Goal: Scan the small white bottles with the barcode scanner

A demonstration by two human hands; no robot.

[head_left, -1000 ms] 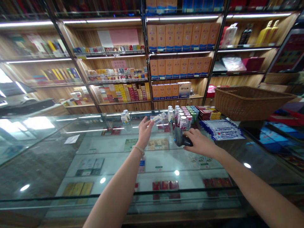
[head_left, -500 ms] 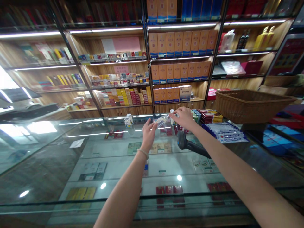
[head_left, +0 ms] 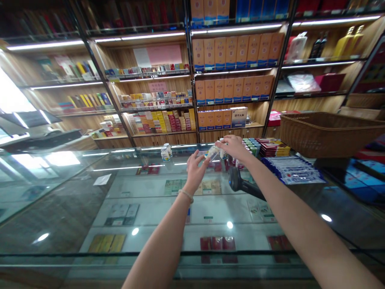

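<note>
My left hand [head_left: 196, 170] is raised over the glass counter [head_left: 150, 188], fingers loosely curled around the lower end of a small clear bottle [head_left: 213, 151]. My right hand [head_left: 234, 147] reaches over and pinches the same bottle at its far end. Just behind my right hand stands a cluster of small capped bottles [head_left: 248, 147]. A black barcode scanner [head_left: 240, 184] lies on the glass under my right forearm. Two more small bottles [head_left: 165, 151] stand apart to the left.
A wicker basket [head_left: 327, 132] sits on the counter at the right, with blue-white packets [head_left: 293, 170] and red boxes [head_left: 273, 146] in front of it. Shelves of boxed goods [head_left: 234, 52] fill the back wall. A white paper slip [head_left: 102, 179] lies on the glass at left.
My right hand has let go of the scanner, which now lies on the glass, and has moved up to the bottle held by my left hand.
</note>
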